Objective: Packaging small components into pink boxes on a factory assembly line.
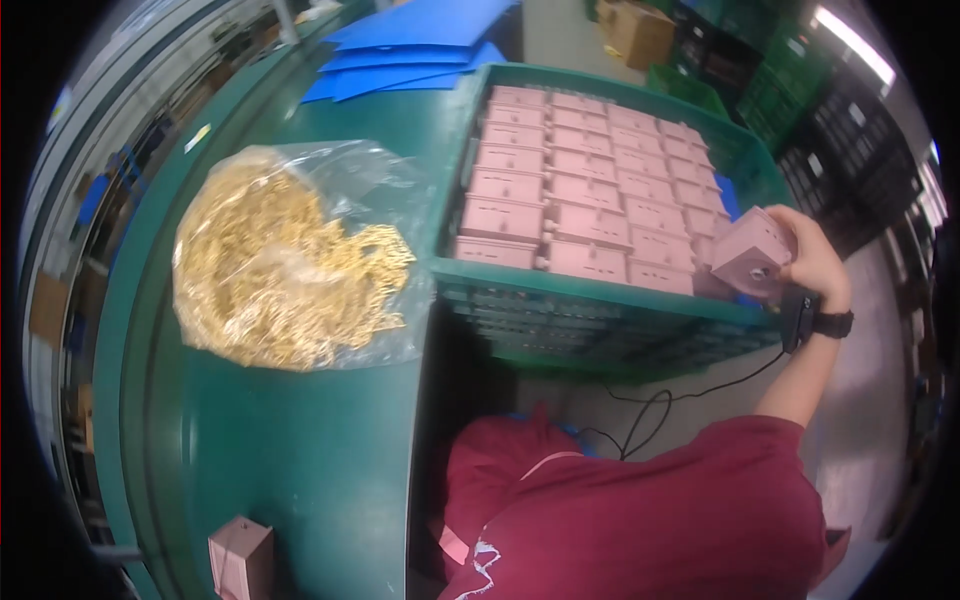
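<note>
My right hand (818, 262), with a dark band and a small black device at the wrist, is closed on a pink box (745, 252). The box is tilted over the right end of a green plastic crate (600, 300), and a small round metal fitting shows on its near face. Rows of similar pink boxes (585, 195) fill most of the crate. Something blue (727, 198) shows inside by its right side. My left hand is out of view. One more pink box (240, 558) stands alone at the near left of the green work surface (300, 450).
A clear plastic bag (270, 260) of gold-coloured metal pieces lies open on the work surface. Blue sheets (415, 45) are stacked at its far end. A black cable (660, 400) hangs below the crate. Dark and green crates (830, 150) stand behind, near a cardboard box (637, 32).
</note>
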`<state>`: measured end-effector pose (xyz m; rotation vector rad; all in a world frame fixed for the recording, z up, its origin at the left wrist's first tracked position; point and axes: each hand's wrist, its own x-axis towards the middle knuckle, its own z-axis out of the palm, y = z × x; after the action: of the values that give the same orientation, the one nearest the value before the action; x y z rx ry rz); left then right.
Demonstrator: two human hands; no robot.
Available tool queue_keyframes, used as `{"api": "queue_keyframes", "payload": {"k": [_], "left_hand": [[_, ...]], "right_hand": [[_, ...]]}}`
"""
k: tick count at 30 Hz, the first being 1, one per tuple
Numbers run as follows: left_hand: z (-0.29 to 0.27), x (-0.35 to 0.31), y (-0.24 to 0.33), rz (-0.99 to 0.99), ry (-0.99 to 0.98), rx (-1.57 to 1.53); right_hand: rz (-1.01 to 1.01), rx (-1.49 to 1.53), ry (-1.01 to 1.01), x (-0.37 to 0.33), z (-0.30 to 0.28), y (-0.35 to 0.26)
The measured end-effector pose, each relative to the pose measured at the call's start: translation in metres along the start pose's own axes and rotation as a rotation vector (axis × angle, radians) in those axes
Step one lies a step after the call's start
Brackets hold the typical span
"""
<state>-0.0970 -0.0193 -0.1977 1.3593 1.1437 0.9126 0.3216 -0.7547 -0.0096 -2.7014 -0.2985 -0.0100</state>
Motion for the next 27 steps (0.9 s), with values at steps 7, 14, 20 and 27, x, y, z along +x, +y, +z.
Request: {"api": "queue_keyframes", "payload": {"k": [7,14,20,27], "left_hand": [[-0.021,-0.025,0.014,-0.015,-0.018,-0.075],[0.003,-0.048,0.026,0.008,0.031,-0.011],[0.028,-0.053,0.036,0.008,0.087,0.083],[0.028,-0.066,0.057,0.233,-0.139,0.176]], "right_hand": [[0.551,-0.159,0.480,-0.002,0.015,0.024],[0.894,-0.219,0.640,0.000,0.032,0.036],[1.092,-0.223,0.532,0.012,0.024,0.062],[0.020,0.070,-0.086,0.180,0.106,-0.100]]}}
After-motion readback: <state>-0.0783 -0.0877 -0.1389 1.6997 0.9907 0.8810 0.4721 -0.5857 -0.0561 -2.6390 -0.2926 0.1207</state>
